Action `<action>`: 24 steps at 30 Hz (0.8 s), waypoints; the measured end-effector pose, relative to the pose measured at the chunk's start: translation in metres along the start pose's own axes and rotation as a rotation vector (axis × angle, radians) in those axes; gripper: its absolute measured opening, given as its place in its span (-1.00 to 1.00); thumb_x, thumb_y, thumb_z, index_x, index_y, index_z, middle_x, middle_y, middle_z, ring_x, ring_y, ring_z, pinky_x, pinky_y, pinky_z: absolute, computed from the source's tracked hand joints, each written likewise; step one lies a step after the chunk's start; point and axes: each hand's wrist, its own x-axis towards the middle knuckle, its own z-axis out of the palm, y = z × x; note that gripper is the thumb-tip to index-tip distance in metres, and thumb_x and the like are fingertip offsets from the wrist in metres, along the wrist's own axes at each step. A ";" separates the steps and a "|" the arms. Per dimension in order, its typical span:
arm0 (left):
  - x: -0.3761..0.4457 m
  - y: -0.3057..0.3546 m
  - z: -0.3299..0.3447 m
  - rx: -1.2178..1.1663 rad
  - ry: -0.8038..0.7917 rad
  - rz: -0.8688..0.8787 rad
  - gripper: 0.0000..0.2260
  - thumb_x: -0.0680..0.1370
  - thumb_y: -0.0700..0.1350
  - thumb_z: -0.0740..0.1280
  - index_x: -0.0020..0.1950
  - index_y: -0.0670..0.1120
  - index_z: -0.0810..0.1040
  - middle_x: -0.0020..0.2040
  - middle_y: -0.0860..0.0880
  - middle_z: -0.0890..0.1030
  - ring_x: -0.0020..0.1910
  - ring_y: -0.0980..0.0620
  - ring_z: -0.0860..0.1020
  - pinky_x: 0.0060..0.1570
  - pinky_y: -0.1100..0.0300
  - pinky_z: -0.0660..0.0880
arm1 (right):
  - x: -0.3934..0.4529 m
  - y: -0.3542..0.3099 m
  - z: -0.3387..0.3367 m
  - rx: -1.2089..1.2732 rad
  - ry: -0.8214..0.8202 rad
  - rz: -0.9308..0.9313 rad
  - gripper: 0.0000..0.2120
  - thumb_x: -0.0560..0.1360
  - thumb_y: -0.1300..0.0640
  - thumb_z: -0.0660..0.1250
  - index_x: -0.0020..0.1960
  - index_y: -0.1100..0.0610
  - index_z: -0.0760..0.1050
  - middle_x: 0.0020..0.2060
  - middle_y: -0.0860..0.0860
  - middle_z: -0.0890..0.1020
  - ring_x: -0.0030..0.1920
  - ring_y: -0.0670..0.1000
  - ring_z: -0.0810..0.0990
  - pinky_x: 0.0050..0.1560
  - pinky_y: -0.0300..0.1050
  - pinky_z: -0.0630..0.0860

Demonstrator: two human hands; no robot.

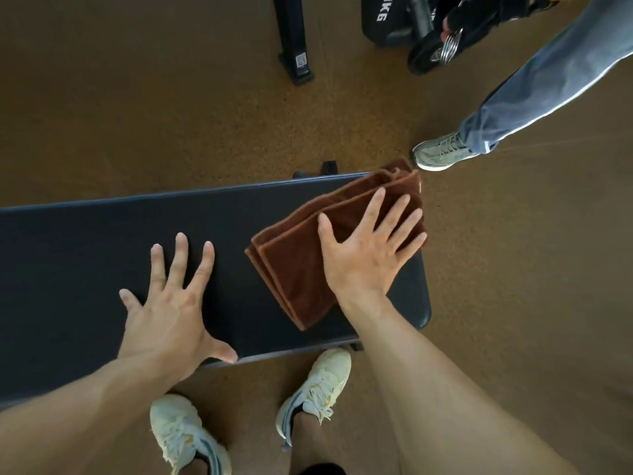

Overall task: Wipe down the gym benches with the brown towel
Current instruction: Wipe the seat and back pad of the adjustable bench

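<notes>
A folded brown towel (301,269) lies on the right end of a dark padded gym bench (85,255), its far corner hanging past the bench's back edge. My right hand (366,248) presses flat on the towel with fingers spread, not gripping it. My left hand (171,303) rests flat on the bare bench pad to the left of the towel, fingers apart, thumb at the near edge.
Another person's leg in blue-grey trousers and a grey shoe (442,154) stand just beyond the bench's right end. A black equipment foot (294,39) and weight plates (428,25) sit on the brown floor behind. My own white shoes (315,389) are under the near edge.
</notes>
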 end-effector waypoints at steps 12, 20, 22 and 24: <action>0.000 0.000 0.000 0.039 0.034 0.010 0.45 0.09 0.52 0.48 0.48 0.14 -0.60 0.52 -0.01 -0.57 0.55 -0.18 -0.45 0.45 -0.42 0.15 | -0.077 0.047 0.016 -0.160 -0.049 -0.723 -0.34 0.46 0.01 0.22 0.58 0.01 0.39 0.61 0.07 0.35 0.67 0.22 0.12 0.62 0.38 0.06; -0.001 -0.015 0.001 0.000 0.040 0.178 0.30 0.28 0.44 0.47 0.56 0.06 -0.47 0.57 -0.09 -0.49 0.56 -0.26 -0.41 0.47 -0.43 0.09 | -0.046 0.012 0.014 -0.047 0.063 0.163 -0.23 0.63 -0.34 -0.11 0.72 0.02 -0.13 0.71 0.03 -0.14 0.69 0.10 -0.25 0.66 0.21 -0.26; -0.008 -0.044 0.001 -0.122 0.130 0.302 0.08 0.42 0.38 0.40 0.63 0.08 -0.28 0.64 0.01 -0.31 0.62 -0.12 -0.26 0.51 -0.24 0.16 | -0.054 -0.018 0.022 -0.029 0.101 0.198 -0.26 0.66 -0.31 -0.10 0.72 0.01 -0.14 0.72 0.02 -0.12 0.70 0.10 -0.23 0.67 0.20 -0.23; -0.018 -0.093 0.008 -0.337 0.256 0.412 -0.15 0.55 0.25 0.36 0.65 0.12 -0.10 0.67 0.10 -0.13 0.64 0.06 -0.07 0.50 0.03 0.24 | -0.069 -0.055 0.033 -0.064 0.101 0.130 -0.29 0.67 -0.27 -0.09 0.72 0.02 -0.12 0.72 0.01 -0.10 0.70 0.08 -0.20 0.67 0.17 -0.20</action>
